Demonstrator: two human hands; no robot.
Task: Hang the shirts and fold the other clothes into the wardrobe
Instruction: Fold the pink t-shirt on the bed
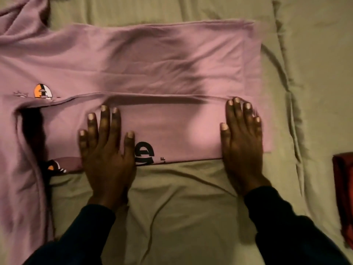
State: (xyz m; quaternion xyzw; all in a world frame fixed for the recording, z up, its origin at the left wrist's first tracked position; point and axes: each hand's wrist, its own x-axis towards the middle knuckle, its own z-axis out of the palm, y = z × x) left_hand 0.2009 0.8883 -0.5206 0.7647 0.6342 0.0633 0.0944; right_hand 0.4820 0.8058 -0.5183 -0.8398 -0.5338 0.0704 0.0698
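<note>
The pink shirt point(152, 60) lay spread on the bed point(191, 207), its long axis running left to right, with the near strip folded over toward the far side. Both hands pressed flat on that folded strip, fingers straight and gripping nothing. The left hand point(107, 150) rested near the strip's middle, beside a black print; the right hand point(242, 142) rested at its right end. The unfolded part lay directly beyond the fingertips. The remaining loose cloth lay to the left, nearer the left hand. A red item point(343, 188) lay at the bed's right edge, well apart.
</note>
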